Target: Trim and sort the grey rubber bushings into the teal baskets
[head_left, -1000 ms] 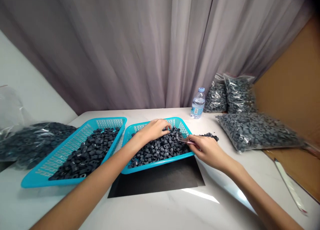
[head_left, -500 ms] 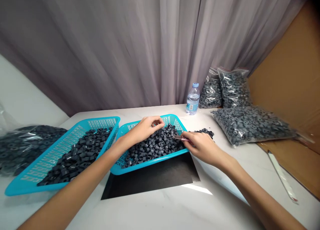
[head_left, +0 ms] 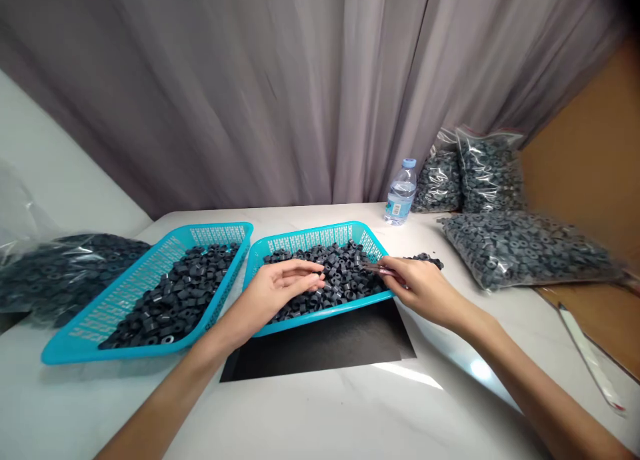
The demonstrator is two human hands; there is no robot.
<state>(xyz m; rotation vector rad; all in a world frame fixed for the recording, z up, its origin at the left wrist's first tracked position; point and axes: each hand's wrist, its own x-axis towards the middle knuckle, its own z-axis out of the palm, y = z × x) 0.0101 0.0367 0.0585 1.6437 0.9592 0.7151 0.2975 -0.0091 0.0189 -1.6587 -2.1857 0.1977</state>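
Note:
My left hand [head_left: 270,292] is over the near left part of a blue plastic basket [head_left: 327,309], its thumb and fingers pinched around what looks like a small dark ring, mostly hidden by the fingertips. At the basket's right side, my right hand [head_left: 420,287] grips slim metal tweezers [head_left: 373,267], whose tips point left over the pieces; their exact shape is partly covered by my fingers. Many short dark grey rings [head_left: 345,263] fill this basket. It rests partly on a black sheet [head_left: 320,352].
A second blue basket [head_left: 85,355] with similar rings stands left, beside a clear bag of rings [head_left: 75,273]. A water bottle [head_left: 401,193], upright bags [head_left: 490,170] and a lying bag [head_left: 530,250] are at right. Loose rings [head_left: 430,260] lie behind my right hand. A white strip [head_left: 590,357] lies far right.
My left hand has come back from the basket's far side toward its near left part, fingers now closer together. My right hand still holds the tweezers. The whole view has shifted slightly.

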